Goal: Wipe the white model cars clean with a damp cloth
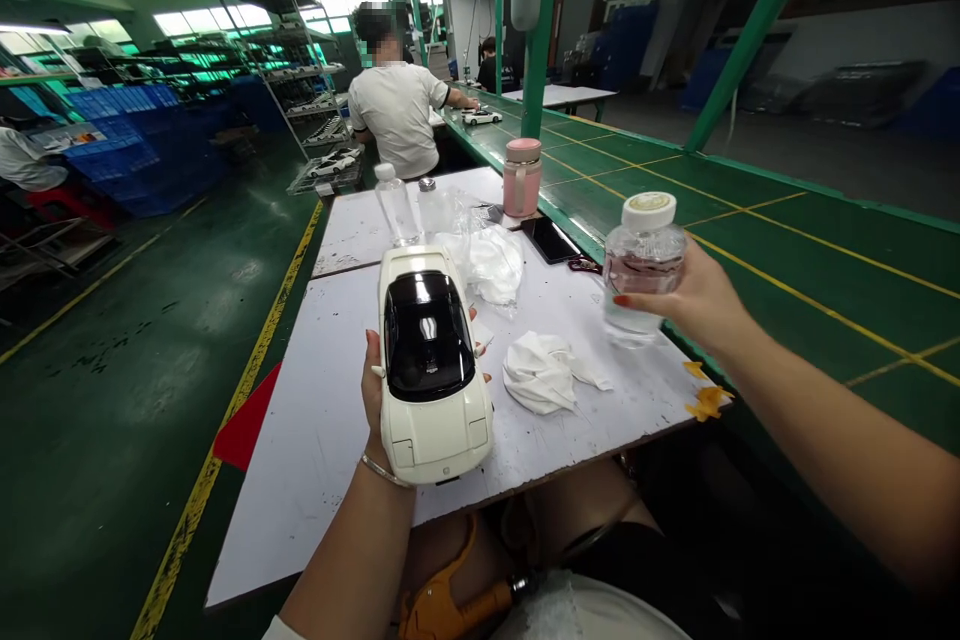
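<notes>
So the left hand [373, 392] is cradling the car [435, 420] from underneath, fingers curling up both sides, roof up and nose pointing back at the wearer. That's putting the car around the middle of the near edge of the worktop [292, 490], just inside it in this view.

Meanwhile the right hand [703, 295] is gripping a clear jar [637, 275], fingers closing round its side, over by the right edge not far from the near right corner. The jar is standing upright in the grip with its lid [649, 208] on. Its base is blurring, so I can't tell if it's touching the worktop.

My read on the step: it's jar-handling time, with the left hand just supporting the car. The cloth [551, 372] is lying crumpled between the two, toward the near edge, and neither hand is touching it.

Next move, imo, is calling for a level left palm so the car isn't tipping, plus a firm, upright hold on the jar, clear of the phone [551, 238] lying further up the right edge.
</notes>
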Motion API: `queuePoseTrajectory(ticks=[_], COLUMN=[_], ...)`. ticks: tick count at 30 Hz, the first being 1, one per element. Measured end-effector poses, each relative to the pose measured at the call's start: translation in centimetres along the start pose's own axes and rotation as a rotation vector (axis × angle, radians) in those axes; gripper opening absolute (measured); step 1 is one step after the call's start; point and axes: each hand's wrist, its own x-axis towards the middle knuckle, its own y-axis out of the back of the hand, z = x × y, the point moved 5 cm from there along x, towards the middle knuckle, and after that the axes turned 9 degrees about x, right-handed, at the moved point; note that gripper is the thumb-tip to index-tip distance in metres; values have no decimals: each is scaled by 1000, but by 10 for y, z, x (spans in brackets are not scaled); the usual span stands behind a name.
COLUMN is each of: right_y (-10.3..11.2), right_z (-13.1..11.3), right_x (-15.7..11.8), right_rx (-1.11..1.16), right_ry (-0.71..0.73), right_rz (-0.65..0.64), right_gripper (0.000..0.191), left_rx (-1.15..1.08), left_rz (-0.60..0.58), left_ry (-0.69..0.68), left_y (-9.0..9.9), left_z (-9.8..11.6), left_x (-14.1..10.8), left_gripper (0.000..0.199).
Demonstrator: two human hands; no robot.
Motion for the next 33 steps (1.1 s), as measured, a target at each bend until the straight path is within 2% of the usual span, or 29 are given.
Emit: queuePoseTrajectory(ticks=[3, 6, 9, 11, 12, 14, 16, 18, 20, 22, 24, 26, 27, 29, 31, 33], right_y=[-31, -43, -29, -22, -26, -47, -73, -90, -95, -88, -76, -68, -68, -78, -99, -121], right_z=[24, 28, 1, -24, -34, -41, -30, -14, -4, -8, -25, -56, -74, -111, -138, -149], right_x=[6, 4, -17, -39, -50, -71, -89, -97, -93, -79, -63, -49, -44, -38, -39, -44], right_rx=[210, 281, 183, 9, -61, -135, -177, -194, -134, -23, 69, 117, 126, 143, 186, 223], right_ry=[-31, -21, 113, 258, 328, 416, 403, 321, 217, 84, -45, -55, 7, 228, 504, 750], right_rz=[63, 141, 329, 398, 322, 27, -245, -357, -363, -300, -177, -46, -2, -3, -131, -328], right_gripper=[76, 91, 94, 82, 71, 52, 38, 26, 17, 16, 15, 13, 13, 13, 14, 23], left_rx=[14, 29, 14, -10, -22, -37, -39, -39, -39, -43, -48, -59, -65, -91, -138, -182], left_rz=[-5, 0, -5, -14, -14, -8, -3, 2, 8, 10, -7, -28, -30, -12, 18, 37], left_ry=[18, 5, 4, 25, 28, 30, 32, 39, 37, 35, 34, 33, 28, 24, -19, -62], left_y=[2, 5, 5, 2, 0, -3, -7, -8, -8, -8, -9, -10, -10, -8, -5, -3], left_z=[0, 1, 0, -1, -1, -2, -2, -3, -3, -4, -6, -7, -8, -11, -11, -11], left_x=[0, 0, 1, 1, 0, 0, 0, 1, 2, 2, 3, 3, 4, 5, 7, 8], left_gripper=[100, 97, 98, 102, 103, 103, 104, 106, 108, 107, 107, 105, 103, 96, 85, 75])
